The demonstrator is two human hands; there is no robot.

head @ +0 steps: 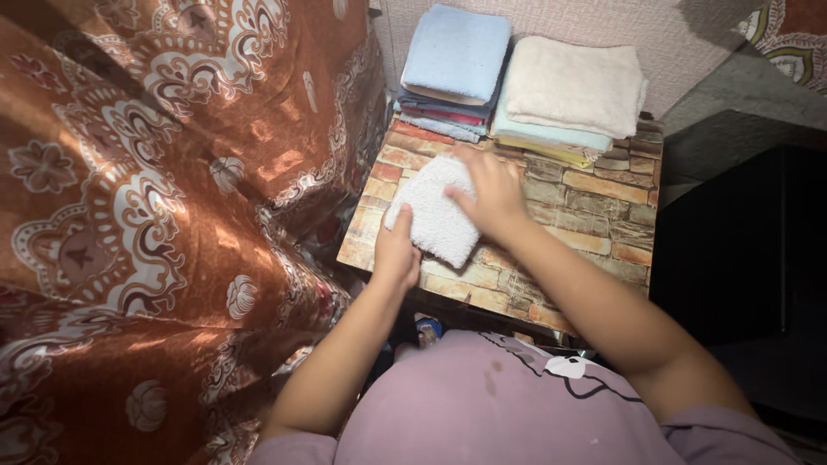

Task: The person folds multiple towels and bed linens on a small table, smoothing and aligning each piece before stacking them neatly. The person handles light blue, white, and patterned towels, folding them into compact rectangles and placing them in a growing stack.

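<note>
A small white towel lies folded on a little table covered in a brick pattern. My left hand grips the towel's near left corner. My right hand rests flat on the towel's right side, fingers spread and pressing it down. Both hands touch the same towel, which sits toward the table's left half.
Two stacks of folded towels stand at the table's far edge: a light blue one tops the left stack, a cream one tops the right. An orange patterned curtain hangs at left. A dark cabinet stands at right.
</note>
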